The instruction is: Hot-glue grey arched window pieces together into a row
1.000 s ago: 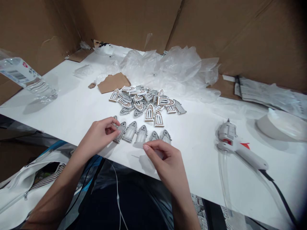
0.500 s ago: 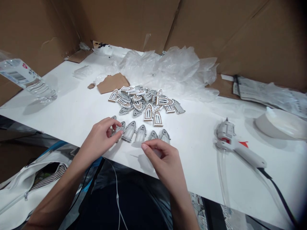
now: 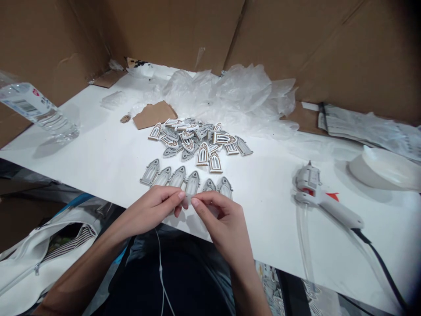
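Between my two hands is a small translucent, whitish piece, mostly covered by my fingertips. My left hand pinches its left side, and my right hand pinches the right side between thumb and forefinger. Just beyond my fingers, several grey arched window-shaped pieces lie in a row on the white table; my hands hide the lower ends of some. Farther back is a heap of similar window-shaped pieces, some grey, others white with brown-gold trim.
A glue gun with a black cord lies at right, near a white bowl. Crumpled clear plastic and a cardboard scrap are behind the heap. A tilted water bottle stands at left. Cardboard walls enclose the back.
My left hand has moved right, away from the left end of the row, to meet my right hand at the translucent piece. The left-hand window pieces are now uncovered.
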A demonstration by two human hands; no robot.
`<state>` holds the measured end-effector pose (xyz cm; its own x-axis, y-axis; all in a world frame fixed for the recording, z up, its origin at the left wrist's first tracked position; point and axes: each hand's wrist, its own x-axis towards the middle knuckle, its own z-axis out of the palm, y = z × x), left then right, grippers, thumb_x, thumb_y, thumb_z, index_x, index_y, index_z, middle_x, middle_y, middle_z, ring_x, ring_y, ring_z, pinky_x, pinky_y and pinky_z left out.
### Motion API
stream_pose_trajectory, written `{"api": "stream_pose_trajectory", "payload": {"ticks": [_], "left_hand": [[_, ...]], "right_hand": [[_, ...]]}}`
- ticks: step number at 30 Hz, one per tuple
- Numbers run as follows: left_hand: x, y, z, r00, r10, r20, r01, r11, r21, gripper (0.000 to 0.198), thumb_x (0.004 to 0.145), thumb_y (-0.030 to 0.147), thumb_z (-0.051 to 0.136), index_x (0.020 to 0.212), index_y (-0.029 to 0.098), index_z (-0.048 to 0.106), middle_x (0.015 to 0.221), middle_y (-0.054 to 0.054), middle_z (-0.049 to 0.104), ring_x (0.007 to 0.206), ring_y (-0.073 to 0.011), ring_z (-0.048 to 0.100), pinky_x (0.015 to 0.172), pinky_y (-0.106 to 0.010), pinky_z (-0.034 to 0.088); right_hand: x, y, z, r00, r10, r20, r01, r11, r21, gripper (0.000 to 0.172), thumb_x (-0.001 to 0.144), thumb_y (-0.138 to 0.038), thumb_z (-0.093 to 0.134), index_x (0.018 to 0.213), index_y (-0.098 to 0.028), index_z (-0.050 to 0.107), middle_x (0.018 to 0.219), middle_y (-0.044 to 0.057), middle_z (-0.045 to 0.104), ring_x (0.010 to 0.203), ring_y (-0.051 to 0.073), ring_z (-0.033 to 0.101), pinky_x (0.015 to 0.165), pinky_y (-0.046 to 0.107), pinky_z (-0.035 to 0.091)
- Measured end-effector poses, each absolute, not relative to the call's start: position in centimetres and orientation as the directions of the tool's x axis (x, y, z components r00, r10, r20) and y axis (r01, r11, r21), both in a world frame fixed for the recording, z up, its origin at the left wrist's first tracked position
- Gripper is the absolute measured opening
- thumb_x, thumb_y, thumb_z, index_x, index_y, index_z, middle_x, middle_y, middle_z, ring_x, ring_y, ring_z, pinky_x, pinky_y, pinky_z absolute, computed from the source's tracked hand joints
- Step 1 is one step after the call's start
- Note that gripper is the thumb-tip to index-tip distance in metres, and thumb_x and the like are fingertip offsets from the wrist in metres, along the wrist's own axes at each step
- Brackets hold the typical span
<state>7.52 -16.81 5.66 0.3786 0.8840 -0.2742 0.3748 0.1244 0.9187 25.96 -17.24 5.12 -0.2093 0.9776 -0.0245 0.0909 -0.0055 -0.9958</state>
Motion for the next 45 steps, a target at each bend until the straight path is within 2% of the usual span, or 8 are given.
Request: {"api": "stream_pose_trajectory", "payload": {"ticks": [5,11,27,41,45], "left_hand": [[7.46,-16.97,6.08,0.393,0.873,-0.288,0.344,0.151,0.927,0.05,0.1,0.051,0.037,0.072,0.016,0.059,0.059,0.004,0.044,0.057,-0.0104,0.041,0.056,-0.024,0.031],[7.59,-16.91,6.15,0.396,0.873,-0.286,0.313,0.165,0.936,0.048,0.1,0.049,0.039,0.071,0.016,0.059,0.061,0.004,0.048,0.059,-0.011,0.043,0.058,-0.025,0.031],[7.75,-17.07,6.42,0.374,0.881,-0.29,0.401,0.129,0.907,0.045,0.1,0.046,0.038,0.071,0.018,0.058,0.063,0.004,0.053,0.062,-0.0121,0.046,0.059,-0.025,0.032],[8.22,-17.16,6.52,0.375,0.884,-0.279,0.456,0.086,0.886,0.044,0.1,0.045,0.037,0.072,0.019,0.059,0.064,0.004,0.054,0.061,-0.0128,0.048,0.059,-0.025,0.033],[8.03,-17.28,6.63,0.309,0.92,-0.242,0.494,0.062,0.867,0.041,0.099,0.046,0.039,0.074,0.019,0.058,0.066,0.003,0.053,0.064,-0.0134,0.049,0.059,-0.025,0.036]], "right_hand": [[25.91,-17.52,5.45,-0.202,0.979,-0.016,0.097,0.004,-0.995,0.009,0.086,-0.026,0.068,0.084,-0.022,0.075,0.076,-0.002,0.072,0.072,0.012,0.063,0.065,0.022,0.047],[26.0,-17.68,5.65,-0.213,0.977,-0.021,0.129,0.007,-0.992,0.01,0.087,-0.027,0.066,0.085,-0.023,0.075,0.073,-0.002,0.071,0.071,0.013,0.062,0.061,0.023,0.044],[25.74,-17.71,5.82,-0.206,0.978,-0.041,0.171,-0.005,-0.985,0.012,0.086,-0.026,0.065,0.081,-0.02,0.074,0.071,-0.001,0.071,0.06,0.012,0.057,0.054,0.023,0.04],[25.77,-17.88,5.65,-0.17,0.985,0.032,0.141,0.057,-0.988,0.01,0.086,-0.024,0.066,0.082,-0.022,0.075,0.074,-0.001,0.072,0.067,0.014,0.062,0.061,0.025,0.047],[25.91,-17.89,5.22,-0.154,0.988,0.016,0.199,0.046,-0.979,0.01,0.085,-0.028,0.067,0.083,-0.021,0.074,0.077,0.0,0.072,0.069,0.015,0.063,0.063,0.026,0.046]]}}
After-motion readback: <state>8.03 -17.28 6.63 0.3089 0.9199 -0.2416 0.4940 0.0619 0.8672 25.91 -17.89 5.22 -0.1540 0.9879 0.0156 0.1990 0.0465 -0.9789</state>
